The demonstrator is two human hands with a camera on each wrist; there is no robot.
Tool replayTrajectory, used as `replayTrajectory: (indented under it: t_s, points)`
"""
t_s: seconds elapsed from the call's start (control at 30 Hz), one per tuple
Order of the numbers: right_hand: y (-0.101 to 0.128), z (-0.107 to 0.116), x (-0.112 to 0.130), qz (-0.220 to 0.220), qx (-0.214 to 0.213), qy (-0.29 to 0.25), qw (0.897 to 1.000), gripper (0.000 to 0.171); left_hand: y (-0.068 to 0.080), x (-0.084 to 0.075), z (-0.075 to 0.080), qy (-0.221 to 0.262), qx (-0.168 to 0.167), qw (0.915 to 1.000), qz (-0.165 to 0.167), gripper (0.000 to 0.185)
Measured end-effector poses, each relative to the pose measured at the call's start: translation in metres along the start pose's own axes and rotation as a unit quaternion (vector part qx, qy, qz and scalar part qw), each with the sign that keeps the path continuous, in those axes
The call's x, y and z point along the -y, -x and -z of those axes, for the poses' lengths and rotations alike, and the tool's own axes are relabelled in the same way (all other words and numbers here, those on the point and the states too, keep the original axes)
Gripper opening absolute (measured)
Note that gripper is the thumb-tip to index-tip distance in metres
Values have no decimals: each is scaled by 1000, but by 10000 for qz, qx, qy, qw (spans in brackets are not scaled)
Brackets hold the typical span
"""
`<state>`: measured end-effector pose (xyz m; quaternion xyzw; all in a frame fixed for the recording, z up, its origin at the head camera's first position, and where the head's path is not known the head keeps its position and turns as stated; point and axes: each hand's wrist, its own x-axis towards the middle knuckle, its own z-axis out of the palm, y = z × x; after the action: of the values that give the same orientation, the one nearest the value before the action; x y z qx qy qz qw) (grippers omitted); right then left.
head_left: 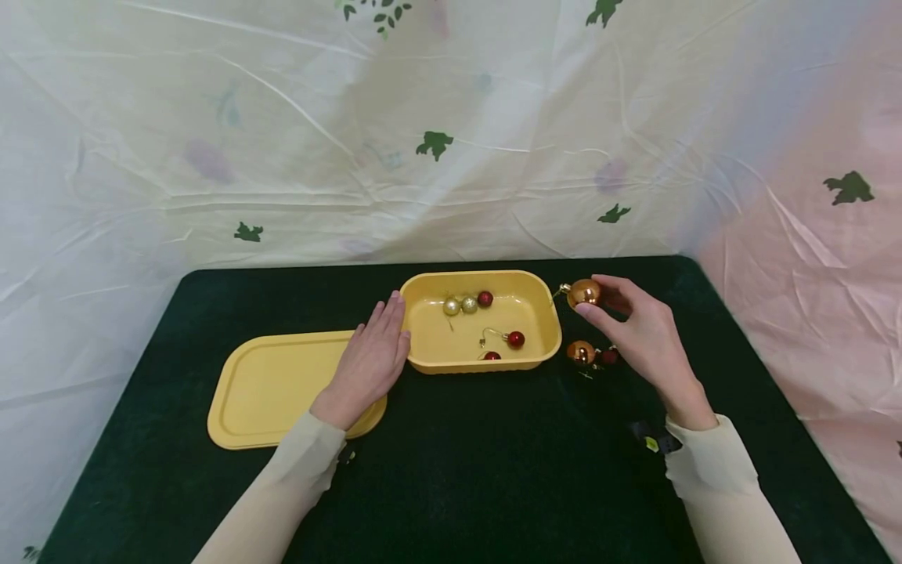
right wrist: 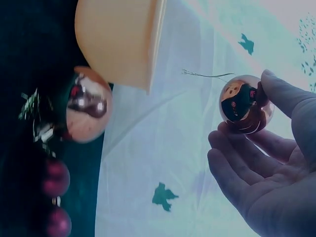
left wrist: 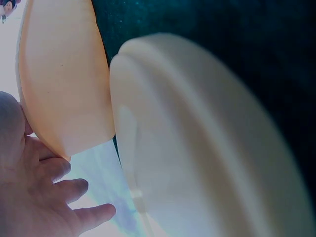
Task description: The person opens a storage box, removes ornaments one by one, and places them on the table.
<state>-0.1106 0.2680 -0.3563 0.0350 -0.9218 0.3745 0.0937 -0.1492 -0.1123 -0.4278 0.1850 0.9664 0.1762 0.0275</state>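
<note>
With five small baubles (head_left: 483, 298) already in the yellow box (head_left: 543, 356), the right hand (head_left: 637, 329) pinches a copper bauble (head_left: 585, 292) in a fingertip grip just right of the box's far corner, the left hand (head_left: 371, 356) rests flat against its left wall, and another copper bauble (head_left: 581, 352) and some red ones (head_left: 609, 356) wait on the tabletop (head_left: 493, 454).

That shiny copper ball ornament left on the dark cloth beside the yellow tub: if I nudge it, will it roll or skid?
The shiny copper ball ornament is round and glossy, so it would probably roll and feel slick to the fingers. The dark felt-like tablecloth and the small red baubles close beside it may check the roll. It looks thin-shelled, likely light and fragile.
</note>
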Motion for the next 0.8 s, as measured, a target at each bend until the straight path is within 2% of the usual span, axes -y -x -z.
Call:
replayTrajectory:
  t_s: [0.47, 0.8]
  points:
    - [14, 24, -23, -344, -395, 334, 9981, 65, 1, 0, -4, -75, -83, 9999, -29, 64]
    - [23, 36, -48, -429, -659, 478, 9958, 64, 1, 0, -7, -117, -127, 9998, -42, 64]
